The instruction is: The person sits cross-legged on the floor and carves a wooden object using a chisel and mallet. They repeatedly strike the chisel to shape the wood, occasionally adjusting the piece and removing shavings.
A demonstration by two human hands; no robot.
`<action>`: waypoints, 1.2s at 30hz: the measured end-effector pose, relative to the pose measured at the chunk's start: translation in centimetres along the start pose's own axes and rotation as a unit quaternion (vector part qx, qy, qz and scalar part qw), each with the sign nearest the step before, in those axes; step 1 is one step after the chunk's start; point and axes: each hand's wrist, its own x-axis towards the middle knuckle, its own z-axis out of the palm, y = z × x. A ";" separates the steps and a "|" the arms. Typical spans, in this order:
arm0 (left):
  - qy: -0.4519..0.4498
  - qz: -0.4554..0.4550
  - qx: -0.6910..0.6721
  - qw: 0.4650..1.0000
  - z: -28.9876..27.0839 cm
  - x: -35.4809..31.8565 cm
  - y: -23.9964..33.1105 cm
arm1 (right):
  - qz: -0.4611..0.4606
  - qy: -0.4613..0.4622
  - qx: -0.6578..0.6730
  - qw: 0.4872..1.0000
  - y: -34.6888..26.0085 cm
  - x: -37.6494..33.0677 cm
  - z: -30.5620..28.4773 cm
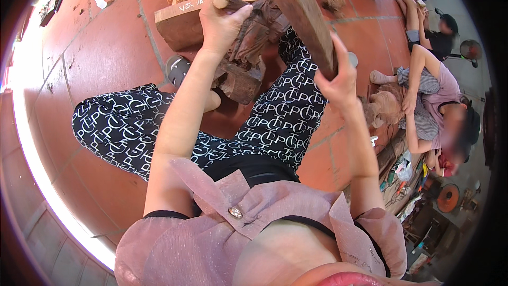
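Gripping wooden handle [220, 1], left hand [224, 25] partly hides it.

From my remote post I record the block [307, 24] as dark brown wood, fairly smooth on its broad face. The carving [253, 45] reads as wood, rough and deeply grooved. The tool handle [220, 1] shows a pale wooden end. I find the floor tiles [106, 53] smooth and glossy, the blouse [180, 243] thin cloth (its button [235, 212] shines like metal), the trousers [286, 111] printed cloth.
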 end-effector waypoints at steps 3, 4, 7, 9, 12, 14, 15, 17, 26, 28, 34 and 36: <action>0.004 0.003 -0.054 0.999 1.0 -0.5 -1.4 | -0.132 0.017 -0.014 0.991 -1.8 5.0 -0.9; 0.008 0.010 -0.055 0.998 1.3 -0.6 -2.1 | -0.168 0.020 -0.022 0.985 -2.4 6.4 -1.3; -0.006 0.004 -0.039 0.999 1.3 -0.8 -2.5 | -0.140 -0.147 -0.250 0.947 -3.7 10.0 -3.4; -0.005 -0.033 -0.125 0.992 1.6 -0.8 -2.8 | -0.180 -0.143 -0.266 0.936 -4.5 11.2 -3.9; 0.014 -0.023 -0.049 0.998 2.2 -0.7 -1.5 | -0.207 -0.118 -0.229 0.944 -4.5 11.3 -4.5; 0.012 -0.017 -0.063 0.998 2.0 -0.6 -2.4 | -0.208 -0.106 -0.203 0.951 -3.7 10.8 -4.8; 0.011 -0.014 -0.070 0.997 1.9 -0.5 -3.0 | -0.174 -0.152 -0.273 0.934 -3.9 10.5 -5.4; 0.009 0.019 -0.039 0.999 1.7 -0.2 -3.6 | -0.146 -0.169 -0.316 0.922 -3.7 10.2 -5.5; 0.087 -0.068 -0.123 0.986 -1.9 -0.7 -0.7 | 0.221 -0.026 0.131 0.966 1.2 1.4 -3.7; 0.047 -0.169 -0.182 0.967 -2.8 -0.9 -0.8 | 0.326 -0.004 0.243 0.914 2.7 -1.1 -3.5; -0.177 -0.288 0.033 0.940 -1.5 -2.1 -3.2 | 0.403 0.095 0.410 0.812 2.9 -4.5 -3.4; -0.229 -0.297 0.035 0.926 -0.1 -2.2 -3.2 | 0.386 0.089 0.420 0.817 3.8 -5.9 -3.6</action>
